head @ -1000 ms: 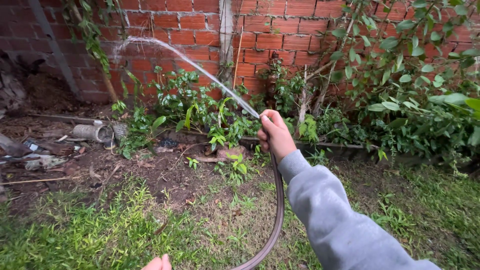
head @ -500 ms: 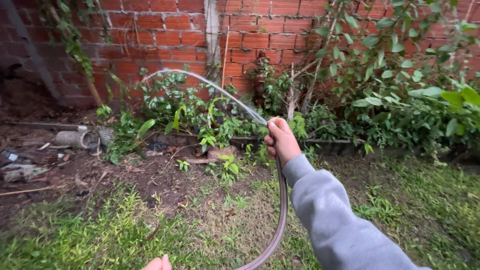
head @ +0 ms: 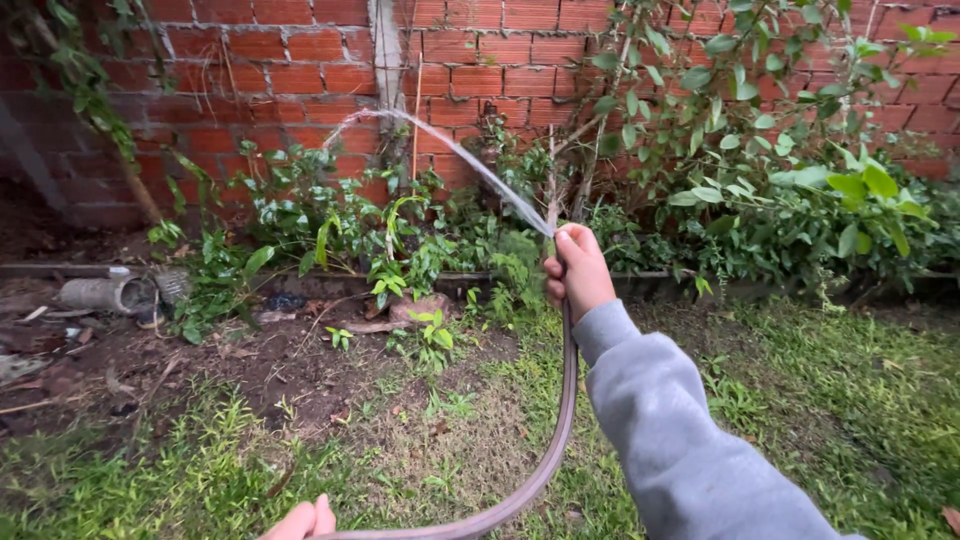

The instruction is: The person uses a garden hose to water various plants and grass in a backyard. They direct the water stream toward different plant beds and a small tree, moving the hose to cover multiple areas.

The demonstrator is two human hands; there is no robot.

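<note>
My right hand (head: 579, 270), in a grey sleeve, is closed around the end of a brown garden hose (head: 560, 420), thumb over the opening. A thin jet of water (head: 450, 150) arcs up and to the left from it, reaching the brick wall above the green plants (head: 330, 220). The hose curves down across the grass to the bottom edge, where the fingertips of my left hand (head: 300, 520) touch or hold it; most of that hand is out of frame.
A red brick wall (head: 300, 50) runs along the back. Leafy shrubs (head: 800, 190) fill the right side. A grey pipe piece (head: 105, 293) and debris lie on bare soil at left. Grass covers the foreground.
The view has shifted right and the plants sit further left in frame. The water jet now lands more toward the middle of the wall. My right hand keeps its grip on the hose.
</note>
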